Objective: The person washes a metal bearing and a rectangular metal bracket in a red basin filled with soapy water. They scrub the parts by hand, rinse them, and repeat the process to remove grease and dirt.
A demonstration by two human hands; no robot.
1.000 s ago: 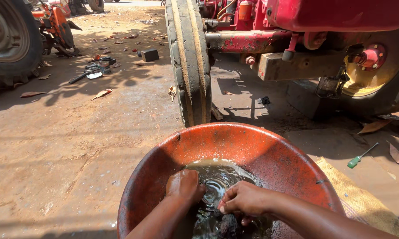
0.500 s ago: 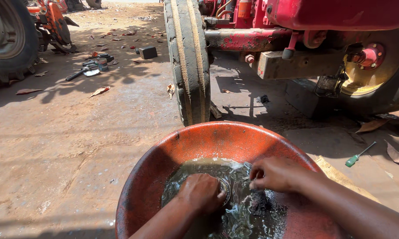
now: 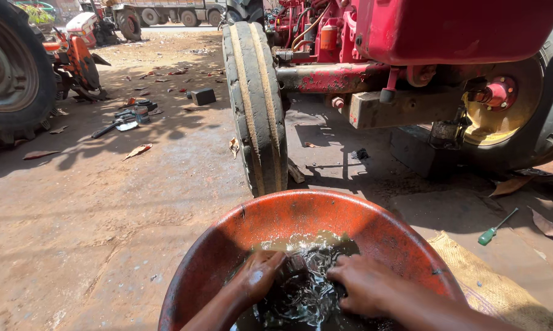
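At the far left stands a big black tyre [image 3: 10, 73], and beside it an orange machine [image 3: 77, 61] in the shade. A few tools [image 3: 126, 119] lie on the dirt ground [image 3: 74, 220] near it, with dry leaves scattered about. Further right, a narrow front wheel [image 3: 257, 101] of a red tractor [image 3: 411, 37] stands upright just behind a wide orange basin [image 3: 288, 214].

The basin holds dark, splashing liquid [image 3: 304, 294]. The left hand [image 3: 258, 276] is dipped into it at the left side, fingers curled down around a dark part [image 3: 295, 266] that is mostly under the surface. The right hand [image 3: 362, 285] sits just to the right of it, also in the liquid, fingers bent toward the same dark part; how firmly either hand grips it cannot be told through the splashing.

To the right of the basin lies a piece of sacking [image 3: 491, 288], and beyond it a green-handled screwdriver [image 3: 496, 228] rests on the ground. The tractor's yellow-hubbed rear wheel [image 3: 515, 104] stands at the far right.
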